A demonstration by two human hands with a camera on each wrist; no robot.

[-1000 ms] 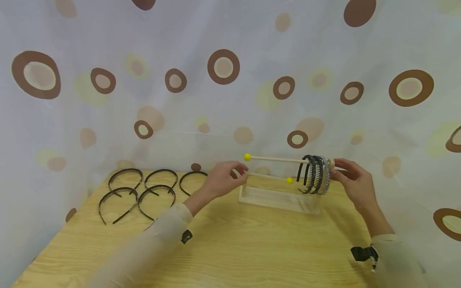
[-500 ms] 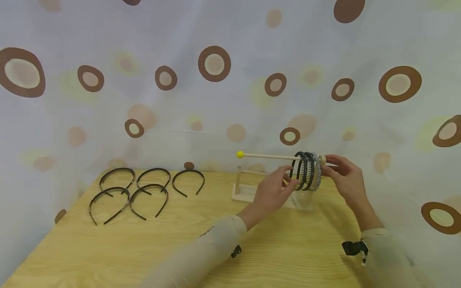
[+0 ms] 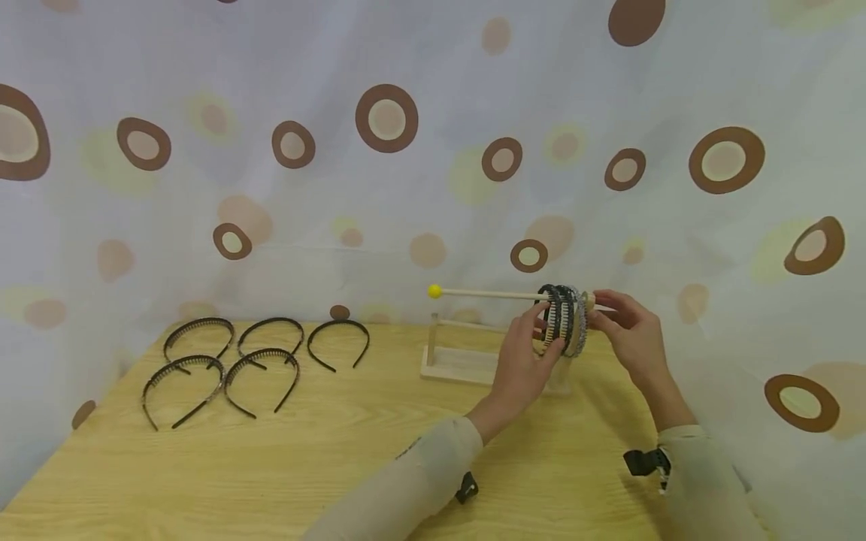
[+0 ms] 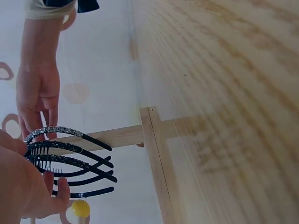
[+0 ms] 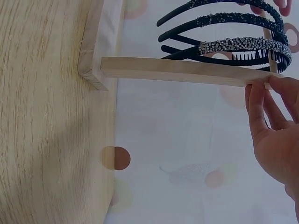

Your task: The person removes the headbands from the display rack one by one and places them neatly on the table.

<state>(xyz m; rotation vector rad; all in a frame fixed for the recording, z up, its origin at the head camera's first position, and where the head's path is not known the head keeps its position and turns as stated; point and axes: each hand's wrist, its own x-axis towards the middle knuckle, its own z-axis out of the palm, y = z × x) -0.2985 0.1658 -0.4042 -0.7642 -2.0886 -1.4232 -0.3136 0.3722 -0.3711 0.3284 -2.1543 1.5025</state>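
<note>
Several glittery, toothed headbands point(image 3: 556, 319) hang on the upper rod point(image 3: 489, 294) of a wooden rack point(image 3: 455, 365), bunched at its right end. My left hand point(image 3: 519, 364) grips the left side of this bunch, its thumb low and its fingers higher up. In the left wrist view, the headband ends point(image 4: 105, 190) spread out past the fingers. My right hand point(image 3: 634, 336) pinches the top of the rack's right upright, where the rod meets it. The right wrist view shows that upright point(image 5: 177, 71) with the fingertips at its end and a silver headband point(image 5: 245, 45) close beside it.
More black headbands point(image 3: 338, 323) lie in two rows on the left of the wooden table point(image 3: 325, 466). A yellow ball point(image 3: 435, 291) caps the upper rod's left end. A lower rod point(image 3: 470, 325) runs beneath it. A dotted curtain point(image 3: 433, 195) stands right behind.
My left hand has moved right from near the rod's ball end to the hanging headbands, which sit closer together. The right hand stays at the upright. The head view has turned slightly right.
</note>
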